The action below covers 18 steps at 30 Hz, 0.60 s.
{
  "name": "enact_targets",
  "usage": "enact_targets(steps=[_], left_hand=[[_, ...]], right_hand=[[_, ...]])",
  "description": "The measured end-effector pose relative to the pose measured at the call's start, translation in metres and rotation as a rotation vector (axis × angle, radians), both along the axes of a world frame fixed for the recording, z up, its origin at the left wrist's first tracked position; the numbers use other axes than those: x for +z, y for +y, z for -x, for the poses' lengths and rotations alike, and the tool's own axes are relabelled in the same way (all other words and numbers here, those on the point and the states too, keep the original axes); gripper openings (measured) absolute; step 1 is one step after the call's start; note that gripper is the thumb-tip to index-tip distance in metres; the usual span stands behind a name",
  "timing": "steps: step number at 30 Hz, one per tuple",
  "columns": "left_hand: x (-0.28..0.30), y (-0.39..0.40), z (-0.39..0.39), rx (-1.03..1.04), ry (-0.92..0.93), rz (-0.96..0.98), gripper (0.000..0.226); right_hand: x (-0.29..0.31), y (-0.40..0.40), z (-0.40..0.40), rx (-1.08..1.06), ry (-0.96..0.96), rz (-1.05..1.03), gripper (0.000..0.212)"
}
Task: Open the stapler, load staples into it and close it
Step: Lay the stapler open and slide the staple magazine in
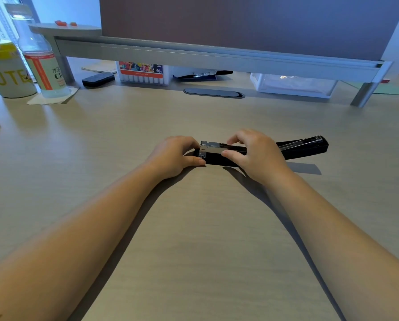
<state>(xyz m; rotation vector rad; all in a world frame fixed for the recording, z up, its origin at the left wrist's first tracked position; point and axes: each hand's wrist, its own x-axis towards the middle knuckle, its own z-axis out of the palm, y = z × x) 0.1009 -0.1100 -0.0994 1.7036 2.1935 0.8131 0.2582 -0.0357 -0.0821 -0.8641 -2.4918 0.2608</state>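
Two hands, left hand [174, 156] and right hand [255, 154], fingers pinching the black, flipped-open stapler [219, 150].

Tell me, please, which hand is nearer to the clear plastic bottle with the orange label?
Left. The left hand grips the black stapler's end facing the clear plastic bottle; the right hand sits farther right.

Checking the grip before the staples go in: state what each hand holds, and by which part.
Both hold the stapler. The left hand grips its front end; the right hand pinches the metal staple channel mid-length. It lies open on the desk.
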Motion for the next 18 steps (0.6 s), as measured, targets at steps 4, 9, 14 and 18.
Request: enact_targets(steps=[4,9,14,18], left_hand=[[0.003,-0.002,0.000,0.015,-0.004,0.010,0.036],[0.004,-0.005,-0.001,0.061,0.020,0.006,0.037],[0.003,-0.007,-0.002,0.086,0.016,0.010,0.035],[0.002,-0.007,-0.002,0.092,0.005,-0.001,0.033]], right_hand=[[0.001,0.005,-0.018,-0.211,-0.032,-0.105,0.040],[0.003,0.006,-0.035,-0.528,0.048,-0.129,0.049],[-0.006,0.005,-0.042,-0.629,0.329,0.175,0.080],[-0.005,0.003,-0.037,-0.539,0.742,0.473,0.087]])
